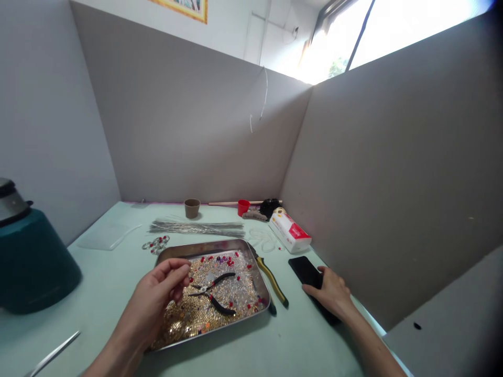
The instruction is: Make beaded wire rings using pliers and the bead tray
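Note:
My left hand (159,290) hovers over the left side of a metal tray (259,283), thumb and fingers pinched together. Whatever may be between the fingertips is too small to make out. Gold, clear and red beads (214,327) cover the tray's bottom. On top of them lie small black-handled pliers (222,305), jaws to the left. Over at the right, my right hand (332,293) is closed around the edges of a black smartphone (304,269) lying on the table. Larger pliers with yellow-and-black handles (275,283) rest against the tray's right side.
Behind the tray lies a bundle of thin metal wires (196,228), with red-beaded wire rings (157,244) to its left. A brown cup (192,208), a red cup (243,207) and a tissue pack (291,230) stand farther back. At left are a teal container (35,262) and tweezers (55,353).

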A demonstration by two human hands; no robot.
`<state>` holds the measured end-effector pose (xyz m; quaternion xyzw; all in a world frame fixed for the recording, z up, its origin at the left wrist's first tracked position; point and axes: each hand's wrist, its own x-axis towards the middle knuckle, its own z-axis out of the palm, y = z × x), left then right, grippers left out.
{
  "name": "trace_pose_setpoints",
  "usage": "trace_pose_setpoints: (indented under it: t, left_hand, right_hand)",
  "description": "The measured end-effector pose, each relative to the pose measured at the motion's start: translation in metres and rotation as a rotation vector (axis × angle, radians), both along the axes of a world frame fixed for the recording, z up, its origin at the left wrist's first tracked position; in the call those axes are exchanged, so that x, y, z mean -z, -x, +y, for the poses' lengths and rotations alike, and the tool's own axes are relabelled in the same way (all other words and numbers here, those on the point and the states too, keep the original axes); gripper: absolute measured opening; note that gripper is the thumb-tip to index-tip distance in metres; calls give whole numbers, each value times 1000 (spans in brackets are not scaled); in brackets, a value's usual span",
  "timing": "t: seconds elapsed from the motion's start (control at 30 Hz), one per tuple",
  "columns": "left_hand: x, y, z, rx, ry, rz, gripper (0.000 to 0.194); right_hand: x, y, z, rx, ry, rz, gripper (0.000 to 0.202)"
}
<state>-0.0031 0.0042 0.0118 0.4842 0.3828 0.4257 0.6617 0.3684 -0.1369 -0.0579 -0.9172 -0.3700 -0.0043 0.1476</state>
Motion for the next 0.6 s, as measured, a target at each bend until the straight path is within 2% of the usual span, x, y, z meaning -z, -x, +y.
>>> trace_pose_setpoints:
  t: [0.23, 0.47, 0.6]
  left_hand:
    - [2, 2, -1, 28, -12, 12, 31]
    - [4, 3, 1, 51, -11, 26, 31]
    - [6, 2, 3, 61, -15, 38, 32]
  right_hand:
    - [4, 9, -20, -75, -88, -34, 72]
    - [4, 12, -51, -182, -318, -4, 51]
    - [4, 18, -54, -235, -292, -80, 50]
